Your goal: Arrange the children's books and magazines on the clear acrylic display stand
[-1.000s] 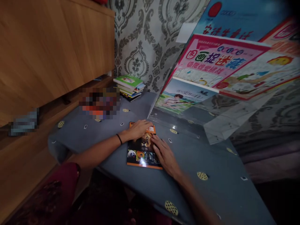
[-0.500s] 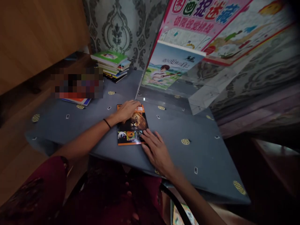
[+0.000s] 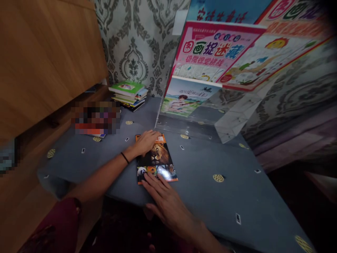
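Note:
A book (image 3: 159, 154) with a lion on its cover, and smaller animal pictures along the bottom, lies flat on the cloth-covered table in front of me. My left hand (image 3: 147, 141) rests across its top left part, fingers stretched out flat, a dark band around the wrist. Over the lower edge lies my right hand (image 3: 168, 198), its fingers extended onto the small pictures and its thumb apart, below the book. Neither hand is closed around the book. Part of the cover is hidden under the hands.
A clear display rack (image 3: 229, 128) holding several picture books stands behind the book, to the right. At the back left is a stack of books (image 3: 129, 93). Nearer is a pixelated pile (image 3: 96, 119). A wooden cabinet (image 3: 50, 52) borders the left. The grey tablecloth (image 3: 200, 196) has yellow prints.
My right hand has slid from the book's lower right corner leftward along its bottom edge. The left hand stays on the top part. The view has tilted up, showing more of the rack.

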The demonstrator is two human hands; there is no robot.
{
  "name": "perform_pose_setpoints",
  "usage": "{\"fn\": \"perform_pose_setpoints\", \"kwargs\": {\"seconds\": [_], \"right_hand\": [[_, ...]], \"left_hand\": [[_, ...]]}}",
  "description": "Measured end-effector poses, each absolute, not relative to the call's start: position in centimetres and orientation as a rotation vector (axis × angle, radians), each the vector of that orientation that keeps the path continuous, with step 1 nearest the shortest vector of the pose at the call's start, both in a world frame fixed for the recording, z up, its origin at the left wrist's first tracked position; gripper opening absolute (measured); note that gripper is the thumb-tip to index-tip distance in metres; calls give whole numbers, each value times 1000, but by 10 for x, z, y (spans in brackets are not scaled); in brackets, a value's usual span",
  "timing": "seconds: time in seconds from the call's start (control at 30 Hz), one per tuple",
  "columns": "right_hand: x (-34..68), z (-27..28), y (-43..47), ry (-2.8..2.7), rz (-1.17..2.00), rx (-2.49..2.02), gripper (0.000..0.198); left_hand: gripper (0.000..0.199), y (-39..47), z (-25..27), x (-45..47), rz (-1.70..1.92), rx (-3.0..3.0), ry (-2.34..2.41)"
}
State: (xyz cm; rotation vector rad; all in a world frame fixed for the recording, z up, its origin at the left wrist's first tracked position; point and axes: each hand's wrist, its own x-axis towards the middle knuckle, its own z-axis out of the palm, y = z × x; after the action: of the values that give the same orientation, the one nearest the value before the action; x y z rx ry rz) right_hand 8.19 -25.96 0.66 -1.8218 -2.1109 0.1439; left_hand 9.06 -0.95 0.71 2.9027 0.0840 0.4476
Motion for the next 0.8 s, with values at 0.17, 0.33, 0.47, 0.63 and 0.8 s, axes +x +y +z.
{"fn": "perform_pose_setpoints", "kwargs": {"seconds": [0.17, 0.33, 0.47, 0.63, 0.8], "right_hand": [[111, -8, -295, -1967, 48, -1973, 69], [124, -12, -308, -1856, -49, -2058, 70], [124, -12, -307, -1856, -80, -2055, 67], [125, -16, -307, -1854, -98, -2045, 63], [125, -20, -308, -1854, -46, -2046, 62]], "left_hand": [[32, -9, 6, 92, 426, 2915, 86], [28, -10, 8, 91, 434, 2918, 80], [30, -12, 9, 89, 392, 2926, -34], [40, -14, 6, 91, 313, 2968, -49], [46, -17, 5, 90, 265, 2984, 32]]}}
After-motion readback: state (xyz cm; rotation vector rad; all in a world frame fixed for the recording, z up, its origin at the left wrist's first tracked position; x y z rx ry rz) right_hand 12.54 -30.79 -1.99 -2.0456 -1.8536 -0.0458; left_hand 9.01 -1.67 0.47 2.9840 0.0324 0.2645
